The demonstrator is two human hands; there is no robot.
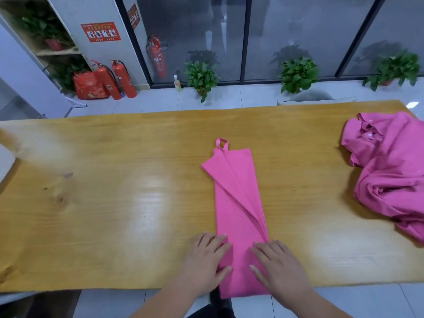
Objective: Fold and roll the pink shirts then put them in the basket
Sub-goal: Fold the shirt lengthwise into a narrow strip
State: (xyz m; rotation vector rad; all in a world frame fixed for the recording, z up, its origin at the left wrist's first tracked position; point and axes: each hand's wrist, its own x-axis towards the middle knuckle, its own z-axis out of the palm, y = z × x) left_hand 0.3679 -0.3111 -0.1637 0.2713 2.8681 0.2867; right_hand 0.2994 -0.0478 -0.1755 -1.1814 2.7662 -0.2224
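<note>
Glass panels [286, 31] with dark frames close off the far side of the room, and potted plants [202, 76] stand on the tiled floor along them. Red fire extinguishers [119, 79] stand by the wall at the far left, beside a shelf [46, 42] holding more greenery, and a small yellow bottle [177, 83] sits on the floor near the glass.

Closer in, a long wooden tabletop [114, 203] runs across the view. A pink shirt [236, 203], folded into a long narrow strip, lies on it a little right of the middle, running from the far side toward the person. A small loop [222, 143] sticks out at its far end, and its near end hangs just over the near edge of the tabletop.

Both hands rest flat on the near end of the strip. The left hand [206, 260] lies on its left edge, fingers [216, 242] straight and slightly spread, pointing inward onto the cloth. The right hand [280, 265] lies on its right edge, fingers [261, 247] likewise straight and a little apart. Neither hand pinches the cloth.

A loose pile of pink shirts [390, 168] lies crumpled at the right end of the tabletop, well apart from the folded one.
</note>
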